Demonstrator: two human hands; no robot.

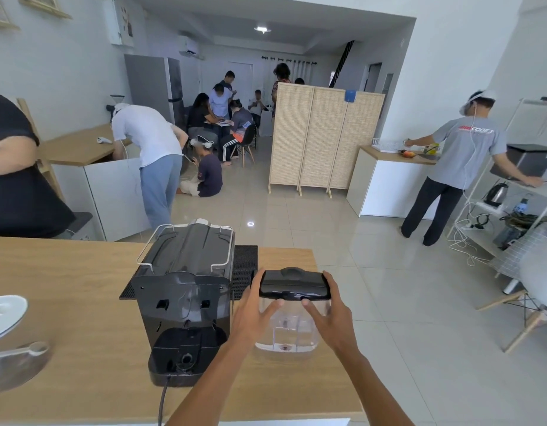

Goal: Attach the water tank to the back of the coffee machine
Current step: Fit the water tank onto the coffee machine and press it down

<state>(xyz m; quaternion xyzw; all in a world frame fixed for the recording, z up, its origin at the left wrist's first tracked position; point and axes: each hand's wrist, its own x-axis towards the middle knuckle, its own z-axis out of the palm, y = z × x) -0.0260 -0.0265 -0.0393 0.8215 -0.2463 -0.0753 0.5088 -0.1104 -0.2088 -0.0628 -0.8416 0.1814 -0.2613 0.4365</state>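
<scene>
The black coffee machine [183, 296] stands on the wooden table [81, 302] with its back toward me; the empty tank seat shows low at its rear. Just to its right is the water tank [292, 327], a clear box with a black lid, standing upright on the table near the right edge. My left hand [253, 315] grips the tank's left side, thumb on its near face. My right hand [330, 315] grips its right side the same way. The tank stands apart from the machine.
A black rubber mat [244, 265] lies under and behind the machine. Its power cord [162, 401] runs off the near edge. A white dish [5, 315] and a metal cup with a spoon [20, 361] sit at the left. Several people work in the room beyond.
</scene>
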